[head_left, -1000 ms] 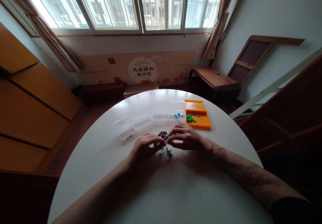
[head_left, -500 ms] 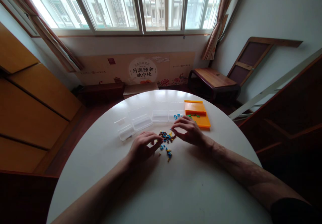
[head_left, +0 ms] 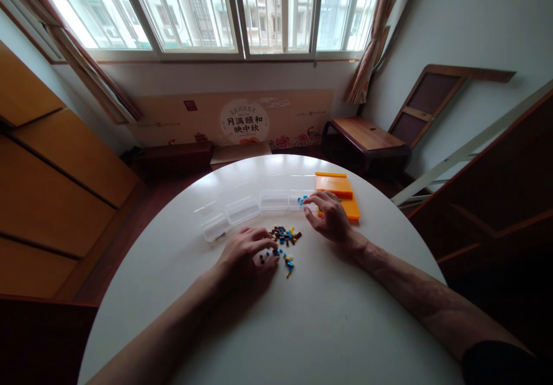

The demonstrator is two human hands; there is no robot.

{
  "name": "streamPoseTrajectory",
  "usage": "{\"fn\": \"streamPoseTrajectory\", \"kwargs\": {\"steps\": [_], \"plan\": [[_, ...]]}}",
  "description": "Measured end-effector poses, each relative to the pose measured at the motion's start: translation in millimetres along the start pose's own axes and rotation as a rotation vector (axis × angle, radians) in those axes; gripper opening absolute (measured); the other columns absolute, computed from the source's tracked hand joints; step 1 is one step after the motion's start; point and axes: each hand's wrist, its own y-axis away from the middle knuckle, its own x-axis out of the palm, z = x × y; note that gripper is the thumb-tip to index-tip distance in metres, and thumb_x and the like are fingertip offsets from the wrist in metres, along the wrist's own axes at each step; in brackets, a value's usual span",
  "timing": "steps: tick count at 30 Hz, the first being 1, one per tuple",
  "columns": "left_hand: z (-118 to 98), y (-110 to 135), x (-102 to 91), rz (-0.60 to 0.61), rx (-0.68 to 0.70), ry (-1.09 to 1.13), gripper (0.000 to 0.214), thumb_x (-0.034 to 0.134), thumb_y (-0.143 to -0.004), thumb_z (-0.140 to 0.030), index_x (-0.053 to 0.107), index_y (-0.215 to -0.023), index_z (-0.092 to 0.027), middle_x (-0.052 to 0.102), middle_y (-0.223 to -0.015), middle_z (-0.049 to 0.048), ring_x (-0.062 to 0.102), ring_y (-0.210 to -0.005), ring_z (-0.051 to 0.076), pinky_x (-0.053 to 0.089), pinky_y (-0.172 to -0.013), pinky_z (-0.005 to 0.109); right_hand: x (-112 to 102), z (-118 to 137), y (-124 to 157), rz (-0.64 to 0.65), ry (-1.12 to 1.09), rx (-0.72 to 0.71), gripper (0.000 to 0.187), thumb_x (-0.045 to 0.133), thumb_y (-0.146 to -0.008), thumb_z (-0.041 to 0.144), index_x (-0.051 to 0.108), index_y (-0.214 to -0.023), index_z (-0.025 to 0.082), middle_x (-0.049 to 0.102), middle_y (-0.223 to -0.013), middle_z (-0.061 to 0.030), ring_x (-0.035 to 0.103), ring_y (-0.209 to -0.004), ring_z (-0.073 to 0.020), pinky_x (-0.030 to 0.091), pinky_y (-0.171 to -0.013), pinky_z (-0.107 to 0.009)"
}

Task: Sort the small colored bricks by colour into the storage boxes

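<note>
Small building bricks (head_left: pixel 284 235) in brown, blue and yellow lie in a loose pile on the white table. A smaller cluster of blue and yellow bricks (head_left: pixel 289 265) sits nearer to me. My left hand (head_left: pixel 248 252) rests at the left edge of the pile, fingers apart and curved around a few loose bricks. At the front of a clear plastic box (head_left: pixel 295 207), my right hand (head_left: pixel 330 218) hovers with thumb and forefinger apart. Blue bricks (head_left: pixel 301 201) lie inside that box. Behind the right hand, an orange open case (head_left: pixel 352 207) holds green bricks, partly covered by the fingers.
More clear open-lidded boxes stand in an arc: a small one (head_left: pixel 216 227) at the left, another (head_left: pixel 243 211) beside it, and a third (head_left: pixel 275 202) in the middle. The round white table (head_left: pixel 345 327) ends near a wooden chair (head_left: pixel 367 134) beyond its far right edge.
My right hand has moved from the pile up to the clear box, its pinch now opened. My left hand has shifted slightly toward me, its fingers spreading over the near bricks.
</note>
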Motion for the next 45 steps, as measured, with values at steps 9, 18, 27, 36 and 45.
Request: {"fn": "streamPoseTrajectory", "kwargs": {"steps": [9,18,27,36,45], "plan": [[4,2,0.1,0.05,-0.005,0.018,0.016,0.073,-0.088,-0.017,0.079,-0.099,-0.027,0.079,-0.107,0.0025,0.075,-0.094,0.02,0.054,-0.089,0.035,-1,1,0,0.031,-0.046,-0.019,0.008,0.068,-0.098,0.021,0.074,-0.103,0.024,0.074,-0.108,-0.006,0.068,-0.101,-0.0268,0.053,-0.101,-0.046],[0,-3,-5.6,0.057,0.021,0.069,0.012,0.075,-0.094,-0.034,0.077,-0.103,-0.026,0.078,-0.106,0.0038,0.075,-0.094,0.021,0.053,-0.089,0.038,-2,2,0,0.046,-0.067,-0.016,0.009,0.068,-0.098,0.021,0.074,-0.103,0.025,0.074,-0.108,-0.0059,0.068,-0.101,-0.0267,0.053,-0.101,-0.046],[1,-1,0.8,0.065,0.064,0.072,0.015,0.079,-0.096,-0.041,0.079,-0.099,-0.027,0.079,-0.104,0.0043,0.074,-0.091,0.02,0.056,-0.086,0.035,-2,4,-1,0.042,-0.083,-0.039,0.009,0.068,-0.098,0.021,0.074,-0.102,0.025,0.075,-0.107,-0.0058,0.068,-0.1,-0.0264,0.052,-0.1,-0.046],[-3,-2,4.0,0.084,0.083,0.14,0.012,0.069,-0.106,-0.03,0.078,-0.1,-0.026,0.078,-0.104,0.0049,0.074,-0.091,0.017,0.057,-0.086,0.031,-2,7,0,0.054,-0.098,-0.076,0.007,0.069,-0.099,0.021,0.074,-0.103,0.025,0.075,-0.107,-0.0064,0.068,-0.101,-0.0264,0.052,-0.097,-0.046],[2,-2,4.0,-0.071,-0.021,0.173,0.007,0.065,-0.11,-0.025,0.071,-0.108,-0.021,0.08,-0.1,0.0045,0.074,-0.079,0.014,0.058,-0.08,0.027,-7,28,0,0.194,-0.216,-0.406,0.004,0.073,-0.1,0.028,0.072,-0.104,0.026,0.077,-0.104,-0.0051,0.069,-0.098,-0.0236,0.054,-0.099,-0.044]]}}
